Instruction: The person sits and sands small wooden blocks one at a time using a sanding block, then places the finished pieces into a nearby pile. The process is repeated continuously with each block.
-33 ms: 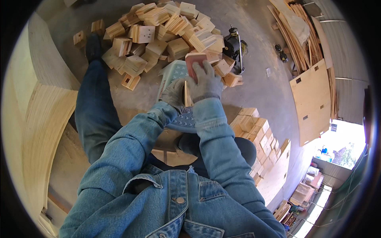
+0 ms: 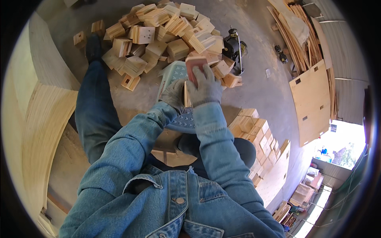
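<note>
My left hand (image 2: 174,94), in a grey knit glove, is closed on a pale wooden block (image 2: 187,96), of which a narrow face shows between my hands. The block stands on or just above a teal plastic stool (image 2: 177,70) with a patterned top; its lower end is hidden. Gloved too, my right hand (image 2: 205,86) is wrapped around a reddish sanding block (image 2: 196,62) with rounded corners, its far end sticking out past my fingers. This hand is right beside the wooden block; whether the two blocks touch cannot be seen.
A loose heap of wooden blocks (image 2: 155,49) lies beyond the stool. Neatly stacked blocks (image 2: 260,137) stand at my right. A black wheeled device (image 2: 234,49) is near the heap. Plywood sheets (image 2: 313,101) lean at the far right; a tall plywood stack (image 2: 47,115) rises at left.
My right hand and the sanding block have shifted slightly toward me. My left hand and the wooden block stay in place.
</note>
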Demonstrator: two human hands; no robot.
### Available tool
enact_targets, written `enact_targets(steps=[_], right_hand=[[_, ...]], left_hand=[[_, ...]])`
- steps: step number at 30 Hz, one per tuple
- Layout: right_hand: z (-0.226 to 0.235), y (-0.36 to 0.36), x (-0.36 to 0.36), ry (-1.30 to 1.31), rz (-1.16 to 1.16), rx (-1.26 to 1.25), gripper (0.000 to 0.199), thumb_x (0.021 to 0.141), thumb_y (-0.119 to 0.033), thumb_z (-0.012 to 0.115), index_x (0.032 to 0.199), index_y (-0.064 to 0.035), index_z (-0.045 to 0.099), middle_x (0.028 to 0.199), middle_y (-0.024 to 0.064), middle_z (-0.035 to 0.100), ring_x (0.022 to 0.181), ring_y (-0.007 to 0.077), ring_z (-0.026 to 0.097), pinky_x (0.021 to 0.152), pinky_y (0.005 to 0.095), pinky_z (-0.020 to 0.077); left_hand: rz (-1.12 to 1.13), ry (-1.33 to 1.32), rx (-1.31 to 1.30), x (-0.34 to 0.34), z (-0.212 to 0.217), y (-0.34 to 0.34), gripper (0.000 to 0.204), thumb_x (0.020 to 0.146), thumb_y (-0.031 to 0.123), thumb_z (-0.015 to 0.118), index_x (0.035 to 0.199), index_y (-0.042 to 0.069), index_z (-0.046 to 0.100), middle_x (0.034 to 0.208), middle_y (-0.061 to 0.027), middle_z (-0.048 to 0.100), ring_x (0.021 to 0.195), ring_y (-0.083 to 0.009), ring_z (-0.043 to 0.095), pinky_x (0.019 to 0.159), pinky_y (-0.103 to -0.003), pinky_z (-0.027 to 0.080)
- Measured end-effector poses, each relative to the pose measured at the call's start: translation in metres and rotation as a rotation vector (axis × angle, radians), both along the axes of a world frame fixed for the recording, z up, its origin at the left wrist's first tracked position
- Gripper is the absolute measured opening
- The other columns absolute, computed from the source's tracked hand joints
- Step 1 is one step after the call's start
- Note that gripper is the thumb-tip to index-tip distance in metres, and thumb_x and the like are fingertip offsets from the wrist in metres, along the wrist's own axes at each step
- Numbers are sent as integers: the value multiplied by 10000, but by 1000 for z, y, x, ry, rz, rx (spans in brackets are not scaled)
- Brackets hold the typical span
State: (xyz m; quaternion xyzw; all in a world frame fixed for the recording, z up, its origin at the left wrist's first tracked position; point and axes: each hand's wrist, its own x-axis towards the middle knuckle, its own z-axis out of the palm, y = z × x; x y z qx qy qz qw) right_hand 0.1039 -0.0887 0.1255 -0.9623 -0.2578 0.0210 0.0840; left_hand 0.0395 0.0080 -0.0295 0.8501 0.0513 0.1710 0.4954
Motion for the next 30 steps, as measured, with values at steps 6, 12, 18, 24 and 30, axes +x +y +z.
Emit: enact_targets(steps=[6,12,18,24,30], right_hand=[[4,-75,-98,-57,56,27,584,829,-354,793,1382,-212,673,1552,153,502,1273,399,561,1070,560,444],[-4,-99,-121,-141,66,108,570,768,-294,816,1326,-241,711,1541,121,506,1197,403,586,990,570,489],[-5,-60,-55,-117,44,67,559,801,-302,804,1345,-238,694,1529,119,533,1267,402,572,1064,537,464],[0,-9,23,-15,-83,-13,571,847,-372,771,1397,-263,663,1581,97,498,1309,403,562,1108,513,451],[-8,-45,-17,-42,-38,42,582,865,-388,762,1417,-246,647,1599,122,470,1326,423,545,1117,534,434]], left_hand=[[-6,-113,-18,-6,19,1,835,723,367,869,1412,109,473,1358,-155,552,1300,-364,531,1145,-448,433],[-2,-40,-27,-13,34,3,863,700,370,889,1411,108,476,1355,-158,554,1292,-370,532,1149,-448,429],[8,5,-2,-15,23,2,937,653,379,920,1431,123,464,1374,-161,546,1312,-371,527,1154,-442,432],[46,-56,77,-8,8,-3,983,638,365,936,1437,87,437,1306,-179,559,1216,-388,567,1074,-456,481],[36,-20,119,-8,9,0,1002,633,382,940,1443,81,432,1315,-178,551,1234,-382,554,1093,-457,464]])
